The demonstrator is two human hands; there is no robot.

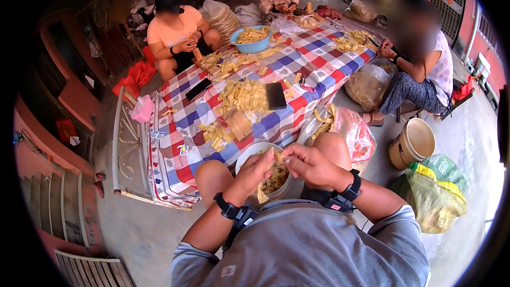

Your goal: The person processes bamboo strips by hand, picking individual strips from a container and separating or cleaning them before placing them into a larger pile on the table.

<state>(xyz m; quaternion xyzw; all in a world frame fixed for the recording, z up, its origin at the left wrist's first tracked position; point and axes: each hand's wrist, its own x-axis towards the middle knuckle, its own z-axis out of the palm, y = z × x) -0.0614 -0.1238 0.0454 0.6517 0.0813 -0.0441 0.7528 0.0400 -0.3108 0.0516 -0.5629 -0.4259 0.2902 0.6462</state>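
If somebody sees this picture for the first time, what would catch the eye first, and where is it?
Probably the checkered tablecloth in red, white and blue, stretching across the middle. On it, the heap of yellowish strips stands out, beside a flat black slab. Farther back, the blue basin also draws attention, holding more strips.

Red, white and blue checks pattern the cloth-covered tabletop (329,65); on it, the flat strips (241,95) are pale yellow, the round plastic basin (254,48) light blue, the slim rectangular phone (198,89) black.
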